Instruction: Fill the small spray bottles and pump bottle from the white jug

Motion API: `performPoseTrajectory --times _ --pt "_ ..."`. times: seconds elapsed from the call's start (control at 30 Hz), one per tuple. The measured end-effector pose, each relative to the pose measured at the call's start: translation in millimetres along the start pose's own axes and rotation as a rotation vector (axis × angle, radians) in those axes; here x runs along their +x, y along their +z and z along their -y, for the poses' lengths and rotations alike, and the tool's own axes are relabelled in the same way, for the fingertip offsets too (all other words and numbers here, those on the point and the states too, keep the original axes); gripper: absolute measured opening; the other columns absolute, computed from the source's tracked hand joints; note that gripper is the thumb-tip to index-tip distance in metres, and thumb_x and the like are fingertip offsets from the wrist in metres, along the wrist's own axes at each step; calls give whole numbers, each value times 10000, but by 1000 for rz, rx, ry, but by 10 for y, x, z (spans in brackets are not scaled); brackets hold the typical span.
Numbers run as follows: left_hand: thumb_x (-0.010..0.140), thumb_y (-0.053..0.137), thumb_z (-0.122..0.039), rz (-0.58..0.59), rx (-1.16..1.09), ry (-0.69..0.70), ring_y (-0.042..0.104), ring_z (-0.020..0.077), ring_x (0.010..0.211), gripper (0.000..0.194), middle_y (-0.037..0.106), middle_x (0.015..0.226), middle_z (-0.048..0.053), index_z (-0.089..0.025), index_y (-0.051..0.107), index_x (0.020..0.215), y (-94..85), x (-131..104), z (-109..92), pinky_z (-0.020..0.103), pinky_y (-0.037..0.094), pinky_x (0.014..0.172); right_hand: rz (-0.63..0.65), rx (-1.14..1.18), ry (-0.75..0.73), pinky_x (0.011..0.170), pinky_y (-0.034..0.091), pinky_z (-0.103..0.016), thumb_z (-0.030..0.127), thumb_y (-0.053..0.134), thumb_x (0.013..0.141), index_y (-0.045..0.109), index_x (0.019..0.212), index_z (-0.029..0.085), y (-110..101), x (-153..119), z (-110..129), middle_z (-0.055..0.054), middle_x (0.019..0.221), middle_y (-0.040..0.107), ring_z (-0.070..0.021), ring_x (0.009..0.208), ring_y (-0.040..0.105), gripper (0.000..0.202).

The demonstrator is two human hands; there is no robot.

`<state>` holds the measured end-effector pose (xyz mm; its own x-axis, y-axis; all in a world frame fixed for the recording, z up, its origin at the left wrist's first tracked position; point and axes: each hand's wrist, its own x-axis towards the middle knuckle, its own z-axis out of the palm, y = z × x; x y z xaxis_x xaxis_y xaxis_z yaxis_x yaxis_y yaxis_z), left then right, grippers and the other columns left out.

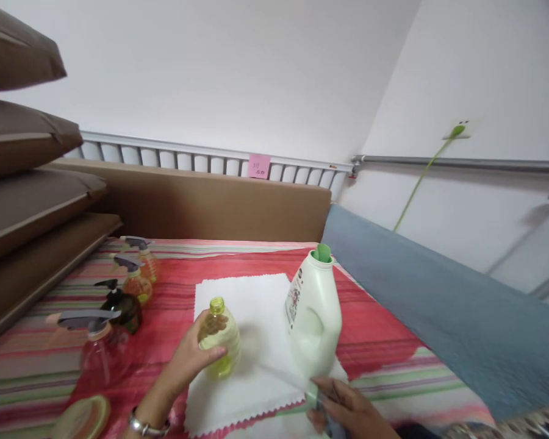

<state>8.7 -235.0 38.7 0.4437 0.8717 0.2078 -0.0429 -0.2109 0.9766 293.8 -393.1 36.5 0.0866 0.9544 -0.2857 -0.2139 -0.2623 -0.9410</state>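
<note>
Left hand [193,352]: wrapped round the yellow bottle [231,335], thumb across the near side. Bottle upright on the white cloth [256,305], a little left of its middle. Neck bare, no head fitted.

Right hand [345,405]: fingers closed on a spray head [312,393], green collar and grey trigger part, low at the front of the cloth. A thin tube [281,376] runs from it toward the bottle's base; blurred, so I cannot tell whether its tip touches the cloth.

Done, by the look of it: bottle open, head off and in my grip. The pale jug [327,305] stands upright at the cloth's right side, also uncapped, green insert [322,253] showing in its mouth. Not done: the bottle and head are apart. How much liquid the bottle holds, I cannot judge.

Off to my left, in a row on the striped cover [238,262]: pink spray bottle [103,356], dark pump bottle [125,311], two orange spray bottles [137,283], all with heads on.
</note>
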Motion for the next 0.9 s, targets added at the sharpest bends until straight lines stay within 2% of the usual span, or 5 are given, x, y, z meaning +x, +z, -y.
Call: performPoseTrajectory --times 0.2,0.37,0.67,0.77,0.9 --pt "532 802 -339 221 172 137 385 322 1256 711 349 1414 113 -247 507 1174 116 -210 -272 433 327 1028 -158 -742 -291 737 457 -321 289 546 709 584 999 182 635 481 630 -38 856 684 -226 826 632 312" --pt "475 831 -309 296 221 138 199 344 1353 749 91 1512 101 -246 529 1157 250 -268 -336 467 236 1075 182 -1162 -503 785 427 -270 172 472 757 617 979 214 1070 703 982 -26 944 681 -181 880 605 268" --pt "405 856 -318 216 197 40 289 345 1301 826 291 1408 97 -250 542 1166 161 -173 -205 450 260 1070 616 -1438 -714 782 412 -237 70 561 722 706 855 257 1550 1014 1339 20 804 712 -138 789 605 271" --pt "416 844 -400 174 94 48 370 340 1238 840 366 1337 104 -244 531 1179 147 -139 -122 464 299 1044 588 -1489 -791 883 383 -297 93 597 734 689 931 250 1650 1001 1413 -10 909 708 -169 909 589 267" --pt "404 807 -527 -8 15 125 446 336 1155 864 457 1173 97 -224 536 1166 134 -44 -12 472 371 992 290 -1324 -988 989 346 -356 177 543 822 587 1133 271 1561 780 1459 -49 1250 567 -191 1162 470 328"
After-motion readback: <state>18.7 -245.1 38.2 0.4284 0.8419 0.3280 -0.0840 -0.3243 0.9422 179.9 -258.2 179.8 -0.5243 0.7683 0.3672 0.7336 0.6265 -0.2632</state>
